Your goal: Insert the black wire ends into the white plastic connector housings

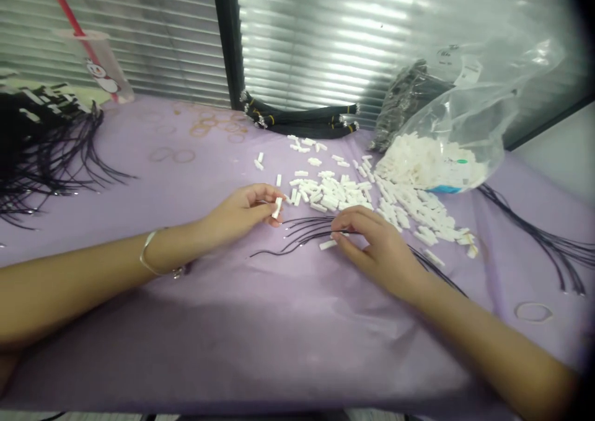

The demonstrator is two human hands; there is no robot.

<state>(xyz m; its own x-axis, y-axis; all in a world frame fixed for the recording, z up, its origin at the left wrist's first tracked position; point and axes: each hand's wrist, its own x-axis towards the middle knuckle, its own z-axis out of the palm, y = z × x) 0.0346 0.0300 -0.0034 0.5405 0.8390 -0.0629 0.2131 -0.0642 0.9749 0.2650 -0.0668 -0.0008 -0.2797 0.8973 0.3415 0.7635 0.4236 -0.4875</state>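
My left hand [244, 213] rests on the purple cloth [232, 322] and pinches a small white plastic connector [277, 208] between its fingertips. My right hand [376, 241] lies just to the right, fingers closed on a thin black wire [302, 227] from a small fan of black wires lying between the two hands. Another white connector [328, 245] lies on the cloth by the right thumb. A heap of white connectors [344, 188] is spread just beyond both hands.
A clear plastic bag [446, 154] spills more connectors at the right. Bundled black cables [297, 118] lie against the blinds at the back. Loose black wires [41, 154] lie at the left and more black wires [548, 241] at the right. A cup with a red straw [100, 67] stands back left. Rubber bands [533, 312] lie scattered.
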